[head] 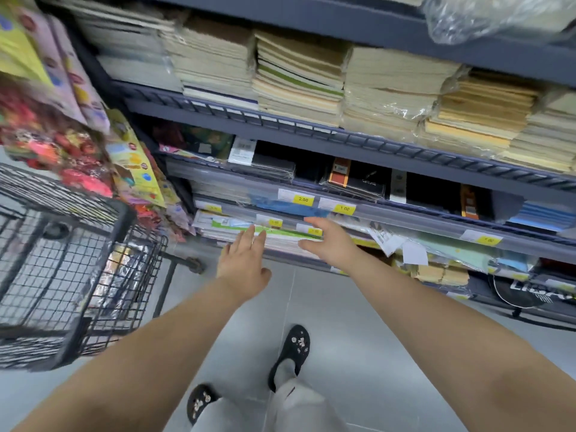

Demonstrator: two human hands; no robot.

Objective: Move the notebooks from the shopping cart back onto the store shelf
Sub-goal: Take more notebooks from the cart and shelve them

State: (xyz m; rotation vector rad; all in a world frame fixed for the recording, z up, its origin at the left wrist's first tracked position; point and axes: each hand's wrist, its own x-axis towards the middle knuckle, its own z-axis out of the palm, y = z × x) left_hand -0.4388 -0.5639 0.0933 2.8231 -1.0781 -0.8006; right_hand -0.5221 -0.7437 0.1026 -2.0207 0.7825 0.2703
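Note:
Both my arms reach toward a low shelf of the grey store rack. My left hand (244,261) is flat, fingers apart, its fingertips at a stack of notebooks with a green and white cover (280,236). My right hand (327,241) is open just right of it, fingers pointing left over the same stack; neither hand grips anything. The black wire shopping cart (71,263) stands at the left, and plastic-wrapped notebooks (121,266) show through its mesh.
Higher shelves hold tall stacks of cream notebooks (299,76) and dark wrapped items (355,179). Yellow price tags (344,209) line the shelf rails. Colourful packets (62,141) hang at the left above the cart. My feet in black slippers (293,350) stand on grey floor tiles.

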